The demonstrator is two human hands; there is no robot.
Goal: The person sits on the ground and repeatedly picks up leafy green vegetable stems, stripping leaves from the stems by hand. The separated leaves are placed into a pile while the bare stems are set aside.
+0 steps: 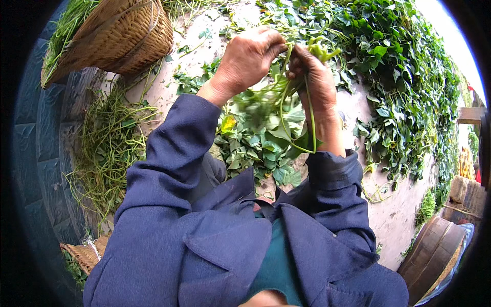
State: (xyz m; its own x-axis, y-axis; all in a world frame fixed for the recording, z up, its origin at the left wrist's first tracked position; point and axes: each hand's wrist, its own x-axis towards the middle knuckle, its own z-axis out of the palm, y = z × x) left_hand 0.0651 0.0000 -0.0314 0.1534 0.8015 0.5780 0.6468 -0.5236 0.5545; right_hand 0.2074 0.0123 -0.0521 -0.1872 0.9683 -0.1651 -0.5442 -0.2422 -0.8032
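Between my two raised hands a thin green stem (284,98) is pinched, looping down in a long bend below my right hand. My left hand (249,57) grips its upper end with thumb and fingers. Closed around a bunch of green stems (318,50), my right hand (315,78) is only a little apart from the left. Some leaves hanging under the hands are blurred. Directly beneath lies a pile of cut green leaves (249,153), with one yellowed leaf (228,123) among them.
A woven basket (126,42) full of greenery stands upper left, above a heap of stripped stems (111,149). Leafy vines (399,84) are heaped along the right. At lower right is a round wooden tub (431,255); another woven basket (86,255) shows at lower left.
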